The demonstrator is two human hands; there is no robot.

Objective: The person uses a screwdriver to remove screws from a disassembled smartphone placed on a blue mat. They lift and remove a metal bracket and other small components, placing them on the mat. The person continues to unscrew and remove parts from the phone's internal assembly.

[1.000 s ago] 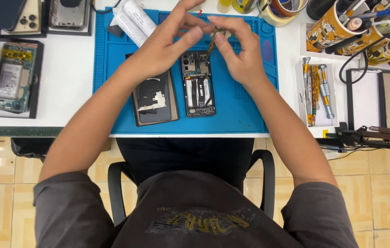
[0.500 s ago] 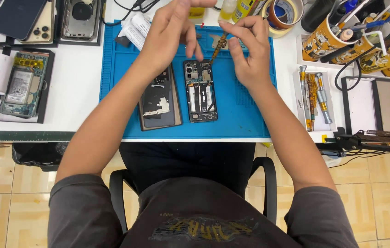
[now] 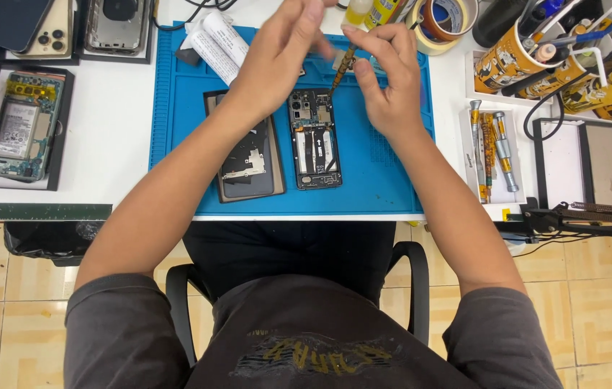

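An opened smartphone [image 3: 315,138] lies on a blue work mat [image 3: 385,173], its inner boards showing. Beside it on the left rests its dark back cover [image 3: 248,162] with a metal plate on it. My right hand [image 3: 387,79] pinches a yellow-handled screwdriver [image 3: 340,70], its tip pointing down at the phone's top end. My left hand [image 3: 277,54] hovers above the phone's top, fingertips close to the screwdriver; whether it holds anything is hidden.
Two white tubes [image 3: 216,43] lie at the mat's top left. Opened phones [image 3: 21,130] sit in black trays on the left. A tray of screwdrivers [image 3: 489,148], tool cups [image 3: 518,50] and a tape roll [image 3: 446,21] stand right.
The view has shifted so the bench sits lower in frame. Both hands stay together over the phone's top end, the screwdriver still in my right hand.
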